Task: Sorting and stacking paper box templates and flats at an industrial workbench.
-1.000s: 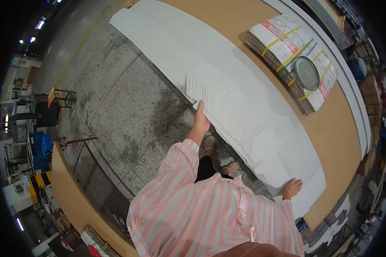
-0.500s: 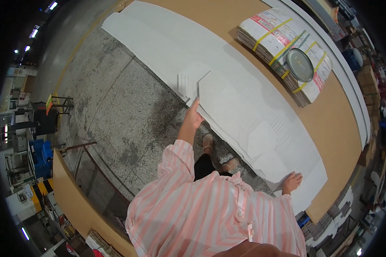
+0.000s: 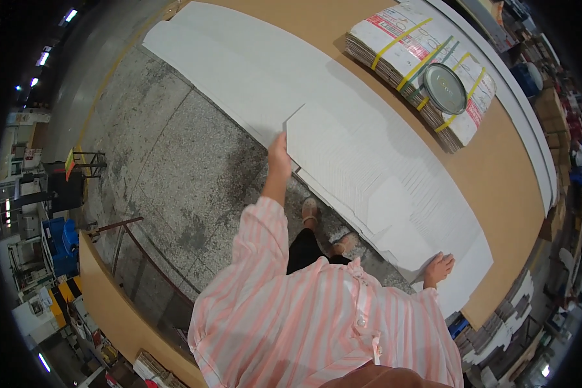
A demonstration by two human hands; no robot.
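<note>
A layered stack of white cardboard sheets [image 3: 349, 174], with many stepped edges, lies in front of me on a long white sheet [image 3: 252, 58]. My left hand [image 3: 278, 157] is pressed along the left end of the stack, fingers stretched and partly turned from view. My right hand [image 3: 439, 268] rests at the right end of the stack, its fingers laid out flat and apart. Neither hand appears closed round anything. The near edge of the stack is uneven, with some sheets jutting toward me.
Brown board [image 3: 511, 168] lies beneath the white sheet. A strapped bundle of flattened cartons [image 3: 388, 39] stands at the far right, with a round grey lid [image 3: 445, 88] on top. Behind on the left are a brown panel [image 3: 110, 291] and a metal frame [image 3: 132, 226].
My left hand has moved forward and slightly left to the stack's end. The sheets fanned out there have come into line with the rest. My right hand stays at the right end.
</note>
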